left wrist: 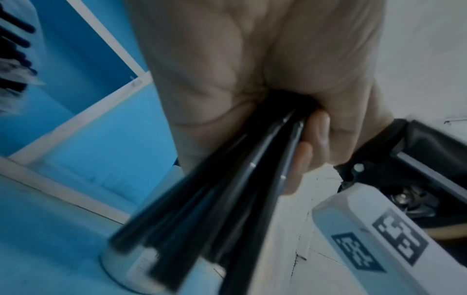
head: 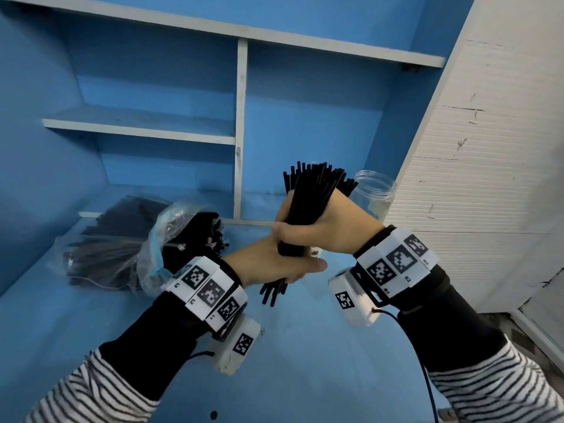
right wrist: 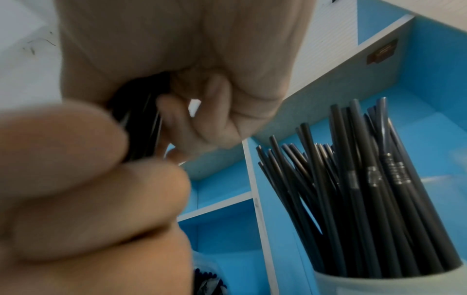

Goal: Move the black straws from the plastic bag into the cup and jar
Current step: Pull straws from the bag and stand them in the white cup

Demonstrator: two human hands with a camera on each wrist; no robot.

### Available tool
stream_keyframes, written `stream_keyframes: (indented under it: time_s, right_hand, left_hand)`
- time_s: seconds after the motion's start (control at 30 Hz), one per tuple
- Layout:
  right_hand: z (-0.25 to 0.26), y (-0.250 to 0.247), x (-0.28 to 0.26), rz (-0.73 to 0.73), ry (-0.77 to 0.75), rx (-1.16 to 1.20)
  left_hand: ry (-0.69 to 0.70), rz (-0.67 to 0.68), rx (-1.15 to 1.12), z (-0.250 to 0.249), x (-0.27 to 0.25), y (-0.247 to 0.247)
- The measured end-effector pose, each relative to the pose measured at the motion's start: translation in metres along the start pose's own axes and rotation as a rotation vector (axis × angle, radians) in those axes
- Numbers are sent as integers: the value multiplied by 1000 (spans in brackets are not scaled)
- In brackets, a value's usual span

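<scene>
Bundle of black straws (head: 308,209) held upright above the blue tabletop (head: 91,325), right hand (head: 329,230) clenched round its middle, left hand (head: 268,264) gripping lower down near the clear jar (head: 375,193); uneven ends could snag the jar's rim and scatter.

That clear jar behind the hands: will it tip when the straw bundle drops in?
Possibly. The jar looks empty, thin, clear plastic, so probably light. It stands tall and upright, so the long straw bundle leaning on its rim could topple it; steady it.
</scene>
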State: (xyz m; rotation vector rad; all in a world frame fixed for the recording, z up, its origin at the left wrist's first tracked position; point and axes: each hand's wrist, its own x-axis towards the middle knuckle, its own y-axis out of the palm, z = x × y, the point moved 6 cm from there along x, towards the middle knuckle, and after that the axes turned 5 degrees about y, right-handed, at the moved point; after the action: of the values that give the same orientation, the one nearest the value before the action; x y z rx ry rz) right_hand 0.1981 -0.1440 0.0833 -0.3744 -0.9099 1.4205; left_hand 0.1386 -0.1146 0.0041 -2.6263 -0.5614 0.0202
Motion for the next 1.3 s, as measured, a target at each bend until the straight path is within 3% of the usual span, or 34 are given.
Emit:
stream_keyframes:
  time_s: [0.17, 0.3, 0.43, 0.83, 1.03, 1.3]
  right_hand:
    - [-2, -40, 13, -144, 47, -4]
    - [-8, -79, 22, -259, 80, -25]
    - [-22, -99, 30, -285, 119, -4]
    - [-79, -94, 52, -288, 221, -59]
    - [-88, -72, 58, -168, 202, -118]
    - [-86, -65, 57, -137, 182, -205]
  left_hand:
    - [107, -345, -94, 3, 13, -24]
    - [-8, -581, -48, 33, 21, -38]
    - [-184, -513, -38, 65, 41, -34]
    - [-131, -401, 23, 73, 80, -32]
    - [-135, -397, 66, 76, 82, -34]
    - [-154, -372, 104, 76, 84, -34]
